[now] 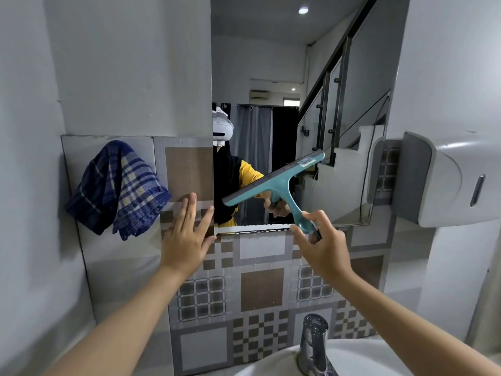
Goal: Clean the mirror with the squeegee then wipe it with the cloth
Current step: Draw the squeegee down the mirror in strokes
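A tall mirror (271, 63) hangs on the wall above patterned tiles. My right hand (322, 245) grips the handle of a teal squeegee (273, 183). Its blade is tilted, left end low and right end high, against the lower part of the glass. My left hand (187, 234) lies flat with fingers spread on the tiles, just left of the mirror's bottom left corner. A blue and cream checked cloth (119, 188) hangs on the wall to the left, apart from both hands.
A white wall dispenser (444, 180) juts out at the right of the mirror. A chrome tap (314, 346) and a white basin (357, 359) sit below, near the bottom edge. The mirror reflects a staircase and a person.
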### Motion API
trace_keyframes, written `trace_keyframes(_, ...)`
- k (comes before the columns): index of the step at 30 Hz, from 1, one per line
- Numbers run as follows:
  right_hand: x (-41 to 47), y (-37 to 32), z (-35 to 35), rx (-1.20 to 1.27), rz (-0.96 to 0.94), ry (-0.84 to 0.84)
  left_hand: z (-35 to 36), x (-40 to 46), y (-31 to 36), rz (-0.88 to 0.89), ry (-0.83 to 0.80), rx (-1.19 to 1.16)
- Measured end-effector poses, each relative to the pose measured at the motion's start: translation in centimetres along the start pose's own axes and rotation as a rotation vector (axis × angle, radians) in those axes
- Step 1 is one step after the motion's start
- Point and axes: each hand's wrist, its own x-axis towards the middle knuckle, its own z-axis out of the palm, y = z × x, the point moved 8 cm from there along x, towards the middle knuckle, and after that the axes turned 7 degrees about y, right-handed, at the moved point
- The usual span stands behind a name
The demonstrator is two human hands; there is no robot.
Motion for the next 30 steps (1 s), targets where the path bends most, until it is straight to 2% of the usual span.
trace_keyframes(11,1.2,4.9,-3.6,-0.068,-0.144,-0.068,-0.1,0.0,0.1,0.002,-0.003,0.015)
trace_keyframes(18,1.2,8.3,-5.5,-0.117,-0.144,-0.066,0.1,-0.2,0.1,0.011,0.021,0.027)
trace_keyframes(24,-0.9,13.2,-9.0,-0.088,0.072,0.003,0.3,-0.2,0.1,0.02,0.04,0.044)
trace_keyframes(30,-2.6,12.9,-7.9,0.104,0.292,0.002,0.1,-0.3,0.4,0.012,0.026,0.033)
